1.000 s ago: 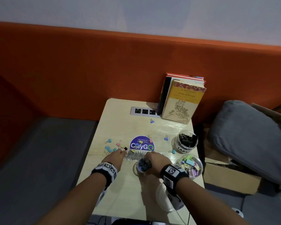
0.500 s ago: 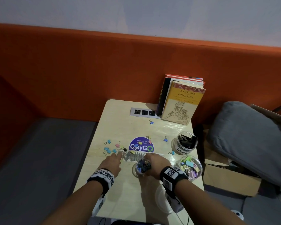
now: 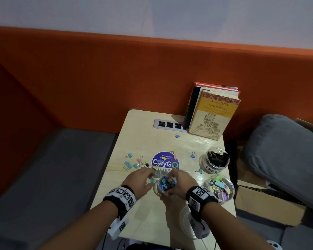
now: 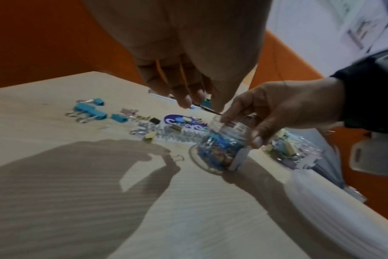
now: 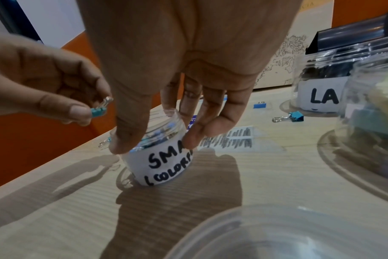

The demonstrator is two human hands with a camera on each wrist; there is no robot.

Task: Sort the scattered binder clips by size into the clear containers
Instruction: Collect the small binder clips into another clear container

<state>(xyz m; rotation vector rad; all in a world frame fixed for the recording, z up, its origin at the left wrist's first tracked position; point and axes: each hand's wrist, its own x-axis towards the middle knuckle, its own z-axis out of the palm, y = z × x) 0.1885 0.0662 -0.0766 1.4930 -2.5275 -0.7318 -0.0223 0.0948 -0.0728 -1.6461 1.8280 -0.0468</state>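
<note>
Head view, left hand: left hand (image 3: 140, 179) pinches a small teal clip (image 3: 152, 180) just beside the rim of the small jar (image 3: 165, 184).
Head view, right hand: right hand (image 3: 181, 184) curls round the small jar, which stands on the table (image 3: 143, 213) near its front edge and holds many small coloured clips.
Head view, loose clips: scattered clips (image 3: 132, 162) lie left of the round sticker (image 3: 165, 162); one blue clip (image 3: 193, 155) lies right of it and another (image 3: 177, 135) nearer the books (image 3: 213, 112).
Head view, other jars: large jar (image 3: 215, 160) holds black clips; behind the right wrist a wide jar (image 3: 220, 188) holds pastel clips.
Left wrist view: thumb and fingertips (image 4: 184, 101) grip the teal clip above the jar's open mouth; the right hand's fingers wrap the jar's neck.
Right wrist view: thumb and fingers (image 5: 195, 136) clasp the jar, whose label reads "SMA"; the left hand holds the teal clip up to its left, apart from the rim.
</note>
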